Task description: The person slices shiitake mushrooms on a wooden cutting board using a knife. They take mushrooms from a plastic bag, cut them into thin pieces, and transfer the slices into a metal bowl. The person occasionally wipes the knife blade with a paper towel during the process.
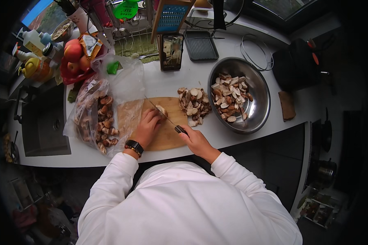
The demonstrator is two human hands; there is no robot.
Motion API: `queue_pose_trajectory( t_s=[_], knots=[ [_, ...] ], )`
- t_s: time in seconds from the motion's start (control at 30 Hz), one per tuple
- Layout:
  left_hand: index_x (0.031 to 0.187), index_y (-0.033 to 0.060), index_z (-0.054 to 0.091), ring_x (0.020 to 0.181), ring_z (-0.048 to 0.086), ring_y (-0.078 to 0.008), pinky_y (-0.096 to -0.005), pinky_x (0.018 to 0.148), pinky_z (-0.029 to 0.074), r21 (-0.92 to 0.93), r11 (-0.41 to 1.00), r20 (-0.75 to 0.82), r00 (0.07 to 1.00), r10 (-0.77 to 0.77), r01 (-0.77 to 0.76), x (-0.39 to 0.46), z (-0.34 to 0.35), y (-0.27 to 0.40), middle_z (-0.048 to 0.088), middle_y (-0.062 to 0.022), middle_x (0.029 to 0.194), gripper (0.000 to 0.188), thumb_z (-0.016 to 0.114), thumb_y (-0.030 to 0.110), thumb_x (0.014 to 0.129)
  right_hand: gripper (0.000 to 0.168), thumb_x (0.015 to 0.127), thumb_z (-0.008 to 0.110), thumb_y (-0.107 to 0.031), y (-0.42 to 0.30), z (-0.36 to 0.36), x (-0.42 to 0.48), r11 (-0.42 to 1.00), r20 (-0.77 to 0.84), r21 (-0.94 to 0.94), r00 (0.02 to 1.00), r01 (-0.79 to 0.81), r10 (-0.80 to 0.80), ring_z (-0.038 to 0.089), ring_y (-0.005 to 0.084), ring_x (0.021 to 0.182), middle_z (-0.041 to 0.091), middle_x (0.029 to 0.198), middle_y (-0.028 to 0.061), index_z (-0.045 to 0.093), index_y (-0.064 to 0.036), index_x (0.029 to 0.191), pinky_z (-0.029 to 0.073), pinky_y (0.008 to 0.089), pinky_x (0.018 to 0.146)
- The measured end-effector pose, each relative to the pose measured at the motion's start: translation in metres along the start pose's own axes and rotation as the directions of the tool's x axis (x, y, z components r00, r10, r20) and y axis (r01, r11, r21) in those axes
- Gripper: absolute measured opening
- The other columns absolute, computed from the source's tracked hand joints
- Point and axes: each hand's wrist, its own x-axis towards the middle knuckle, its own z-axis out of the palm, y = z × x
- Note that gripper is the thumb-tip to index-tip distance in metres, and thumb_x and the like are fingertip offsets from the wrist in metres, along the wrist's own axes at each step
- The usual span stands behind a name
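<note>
On a wooden cutting board, my left hand holds a mushroom near the board's upper middle. My right hand grips the dark handle of a kitchen knife, whose blade points up and left across the mushroom. A pile of sliced mushrooms lies at the board's right edge. To the right of it, a stainless steel bowl holds more cut mushrooms. Whole mushrooms lie in and beside a clear plastic bag, which overlaps the board's left side.
A sink is at the left. Behind it stand bottles and a red bag with peaches. A phone stands upright behind the board, beside a dark ridged tray. A brown cloth lies at the right.
</note>
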Motion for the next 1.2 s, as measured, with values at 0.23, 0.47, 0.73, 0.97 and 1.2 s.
queue_pose_trajectory(
  t_s=[0.23, 0.47, 0.73, 0.97, 1.2],
  knots=[
    [0.094, 0.0028, 0.06, 0.109, 0.05, -0.0313, -0.0384, 0.09, 0.045, -0.013, 1.0, 0.016, 1.0, -0.02, 0.02, 0.001, -0.002, 0.0, 0.057, -0.0107, 0.108, 0.029, 0.067, -0.001, 0.066, 0.029, 0.092, 0.048, -0.025, 0.001, -0.011, -0.018, 0.995, 0.063, -0.058, 0.994, -0.085, 0.089, 0.056, 0.038, 0.069, 0.059, 0.075, 0.019, 0.047, -0.005, 0.113, 0.043, 0.0426, 0.061],
    [0.095, 0.0038, 0.061, 0.112, 0.048, -0.0333, -0.0401, 0.093, 0.043, -0.039, 0.999, 0.039, 0.999, -0.036, 0.038, 0.0, -0.001, -0.003, 0.056, -0.0119, 0.111, 0.029, 0.067, -0.001, 0.068, 0.026, 0.093, 0.047, -0.029, -0.005, -0.013, -0.014, 0.985, 0.077, -0.152, 0.993, -0.08, 0.093, 0.057, 0.0425, 0.07, 0.06, 0.073, 0.0201, 0.048, -0.006, 0.106, 0.042, 0.05, 0.061],
    [0.094, 0.0031, 0.06, 0.111, 0.048, -0.0335, -0.0401, 0.093, 0.043, -0.053, 0.997, 0.066, 0.997, -0.046, 0.05, 0.004, -0.005, 0.003, 0.055, -0.0121, 0.11, 0.03, 0.067, -0.002, 0.066, 0.026, 0.092, 0.047, -0.03, 0.013, 0.004, 0.014, 0.975, 0.066, -0.216, 0.996, -0.052, 0.068, 0.056, 0.0443, 0.069, 0.06, 0.072, 0.022, 0.047, -0.006, 0.103, 0.042, 0.0516, 0.06],
    [0.092, 0.0015, 0.058, 0.109, 0.048, -0.0343, -0.0403, 0.091, 0.043, -0.056, 0.998, 0.021, 1.0, -0.005, 0.007, -0.004, -0.002, -0.003, 0.055, -0.0139, 0.107, 0.029, 0.066, -0.005, 0.065, 0.029, 0.091, 0.048, -0.031, 0.023, 0.018, 0.011, 0.97, 0.022, -0.243, 0.999, -0.029, 0.036, 0.057, 0.0447, 0.067, 0.06, 0.072, 0.0228, 0.046, -0.006, 0.106, 0.043, 0.0526, 0.059],
    [0.092, 0.0005, 0.058, 0.106, 0.049, -0.0335, -0.0396, 0.09, 0.044, -0.066, 0.998, 0.029, 0.999, 0.013, -0.011, -0.004, -0.002, -0.003, 0.055, -0.0133, 0.104, 0.029, 0.066, -0.005, 0.064, 0.03, 0.091, 0.049, -0.031, 0.008, 0.007, 0.008, 0.995, 0.009, -0.059, 0.997, -0.077, 0.078, 0.057, 0.0431, 0.072, 0.06, 0.075, 0.0226, 0.049, -0.006, 0.108, 0.043, 0.0483, 0.061]
  ],
)
